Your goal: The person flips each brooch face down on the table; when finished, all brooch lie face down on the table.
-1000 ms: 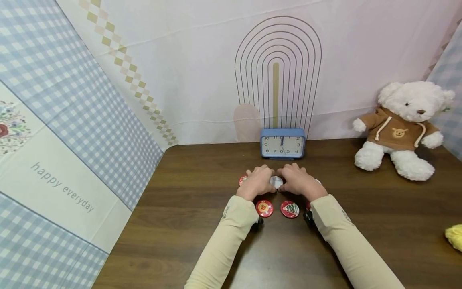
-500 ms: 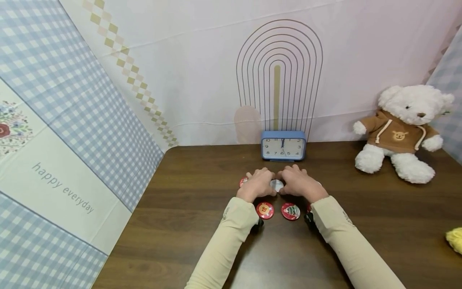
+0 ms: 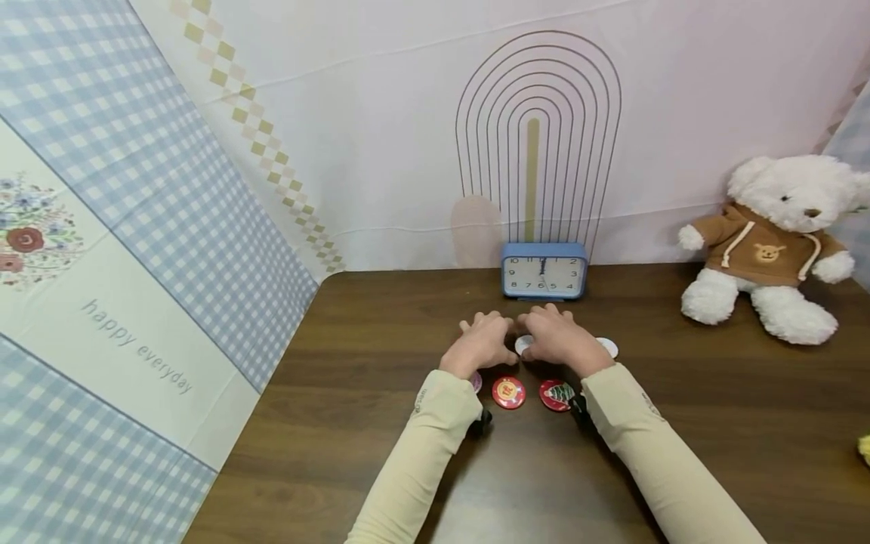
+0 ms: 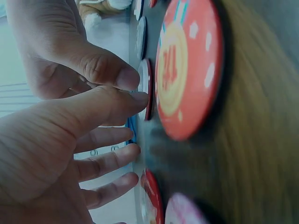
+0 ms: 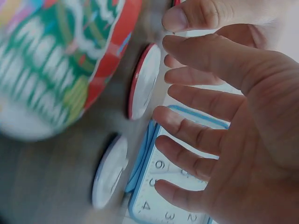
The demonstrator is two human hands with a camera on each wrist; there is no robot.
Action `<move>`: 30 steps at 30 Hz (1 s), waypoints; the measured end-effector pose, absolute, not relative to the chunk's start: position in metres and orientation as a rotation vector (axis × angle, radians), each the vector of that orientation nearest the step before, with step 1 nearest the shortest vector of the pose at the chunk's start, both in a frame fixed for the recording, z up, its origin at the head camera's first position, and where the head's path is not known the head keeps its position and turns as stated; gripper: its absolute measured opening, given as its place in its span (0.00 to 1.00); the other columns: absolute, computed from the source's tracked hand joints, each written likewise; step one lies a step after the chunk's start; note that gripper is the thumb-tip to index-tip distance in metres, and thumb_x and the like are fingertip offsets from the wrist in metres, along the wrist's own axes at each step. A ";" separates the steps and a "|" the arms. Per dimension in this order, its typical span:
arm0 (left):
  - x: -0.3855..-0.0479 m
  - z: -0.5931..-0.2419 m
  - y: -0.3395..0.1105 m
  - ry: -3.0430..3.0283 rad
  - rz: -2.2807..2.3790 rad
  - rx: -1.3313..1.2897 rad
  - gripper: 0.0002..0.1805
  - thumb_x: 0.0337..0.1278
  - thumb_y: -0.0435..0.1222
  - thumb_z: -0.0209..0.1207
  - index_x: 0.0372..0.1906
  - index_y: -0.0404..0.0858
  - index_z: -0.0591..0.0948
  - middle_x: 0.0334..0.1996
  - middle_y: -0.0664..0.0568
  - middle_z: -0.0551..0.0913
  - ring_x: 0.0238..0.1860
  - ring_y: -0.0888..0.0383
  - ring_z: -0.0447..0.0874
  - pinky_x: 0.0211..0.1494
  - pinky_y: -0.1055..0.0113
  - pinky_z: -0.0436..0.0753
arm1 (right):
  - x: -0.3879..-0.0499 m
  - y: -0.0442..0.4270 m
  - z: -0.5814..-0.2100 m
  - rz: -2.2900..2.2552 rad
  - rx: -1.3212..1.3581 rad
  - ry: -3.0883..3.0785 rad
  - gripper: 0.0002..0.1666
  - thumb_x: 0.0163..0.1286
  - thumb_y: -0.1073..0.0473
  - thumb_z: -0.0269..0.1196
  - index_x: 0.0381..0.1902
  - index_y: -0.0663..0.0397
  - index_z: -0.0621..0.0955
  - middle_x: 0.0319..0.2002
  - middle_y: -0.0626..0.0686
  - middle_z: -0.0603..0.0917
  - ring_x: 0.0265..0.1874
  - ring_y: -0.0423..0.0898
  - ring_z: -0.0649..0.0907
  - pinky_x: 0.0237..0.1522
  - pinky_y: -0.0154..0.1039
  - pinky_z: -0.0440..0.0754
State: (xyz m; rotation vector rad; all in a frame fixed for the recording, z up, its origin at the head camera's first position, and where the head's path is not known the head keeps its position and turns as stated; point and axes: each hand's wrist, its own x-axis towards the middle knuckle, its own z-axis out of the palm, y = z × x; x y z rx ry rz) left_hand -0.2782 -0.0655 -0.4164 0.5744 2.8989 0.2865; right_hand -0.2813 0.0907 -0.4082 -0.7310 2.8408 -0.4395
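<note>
My left hand (image 3: 481, 344) hovers low over the table with fingers spread, its thumb tip close to the edge of a white-faced, red-rimmed round badge (image 3: 523, 345). Opposite it, my right hand (image 3: 559, 337) covers part of that badge in the head view. In the right wrist view the right hand's fingers (image 5: 191, 130) are extended, holding nothing, and both thumbs nearly meet. Whether either thumb touches the badge I cannot tell. Nearer me lie a red badge with a gold centre (image 3: 509, 392) and a red Christmas-tree badge (image 3: 557, 395), partly behind the right wrist.
A white-faced badge (image 3: 607, 347) lies right of the right hand; a pink badge (image 3: 477, 382) shows beside the left wrist. Another red badge (image 4: 151, 198) appears in the left wrist view. Behind stand a blue clock (image 3: 544, 272) and a white teddy bear (image 3: 768, 249) on the brown table (image 3: 353, 378).
The head view has swung slightly left, so the table's things sit further right. Both hands have shifted a little left relative to the badges, uncovering more of the right-hand white badge.
</note>
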 end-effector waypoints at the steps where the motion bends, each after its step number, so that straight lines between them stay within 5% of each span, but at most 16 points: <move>1: -0.278 -0.416 -0.067 2.901 0.294 0.565 0.26 0.57 0.45 0.72 0.59 0.43 0.82 0.58 0.48 0.77 0.61 0.44 0.70 0.63 0.40 0.64 | -0.281 0.089 -0.408 -0.444 -0.735 2.841 0.30 0.58 0.60 0.72 0.59 0.62 0.81 0.49 0.60 0.80 0.55 0.65 0.72 0.53 0.67 0.66; 7: -0.276 -0.415 -0.078 2.907 0.334 0.539 0.32 0.57 0.44 0.72 0.66 0.42 0.78 0.60 0.47 0.76 0.64 0.42 0.68 0.64 0.38 0.62 | -0.281 0.080 -0.408 -0.475 -0.743 2.838 0.31 0.58 0.60 0.72 0.59 0.64 0.81 0.50 0.61 0.80 0.55 0.65 0.72 0.54 0.68 0.66; 30: -0.269 -0.416 -0.118 2.928 0.386 0.431 0.32 0.54 0.43 0.74 0.64 0.41 0.78 0.59 0.44 0.76 0.61 0.42 0.68 0.63 0.38 0.64 | -0.284 0.045 -0.413 -0.398 -0.857 2.849 0.35 0.60 0.57 0.74 0.62 0.66 0.78 0.49 0.61 0.81 0.52 0.64 0.74 0.53 0.67 0.68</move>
